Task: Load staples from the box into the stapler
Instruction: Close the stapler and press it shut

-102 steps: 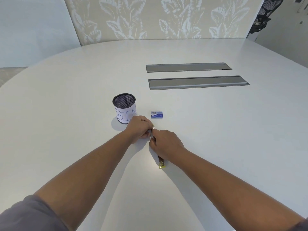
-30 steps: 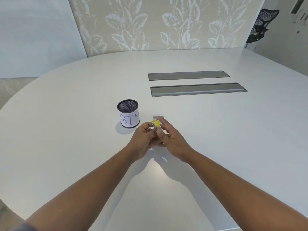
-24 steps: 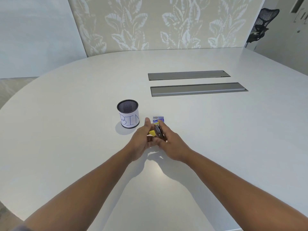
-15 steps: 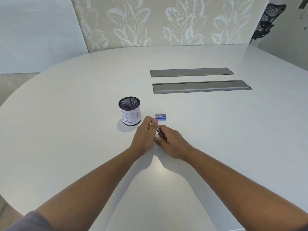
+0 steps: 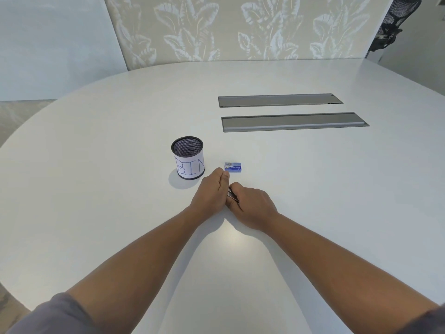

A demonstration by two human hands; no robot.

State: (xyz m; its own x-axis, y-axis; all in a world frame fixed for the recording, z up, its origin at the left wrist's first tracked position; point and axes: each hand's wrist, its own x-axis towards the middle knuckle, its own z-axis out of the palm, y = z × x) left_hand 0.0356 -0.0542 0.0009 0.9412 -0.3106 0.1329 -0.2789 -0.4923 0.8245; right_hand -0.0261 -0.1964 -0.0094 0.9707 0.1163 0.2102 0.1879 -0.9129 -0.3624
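Note:
The stapler (image 5: 231,195) shows only as a thin dark and metallic sliver between my two hands, low over the white table (image 5: 96,165). My right hand (image 5: 251,204) grips it with curled fingers. My left hand (image 5: 212,192) lies against its left side with fingers straight and together, covering most of it. The small blue staple box (image 5: 233,167) lies on the table just beyond my left fingertips, apart from both hands.
A black mesh cup (image 5: 188,160) with a paper label reading "BIN" stands left of the staple box. Two long grey cable hatches (image 5: 293,122) are set into the table farther back. A dark office chair (image 5: 392,25) stands at the far right corner.
The stapler, held up with its yellow part showing a second ago, has come down between my hands and is now mostly hidden. Both hands moved slightly toward me.

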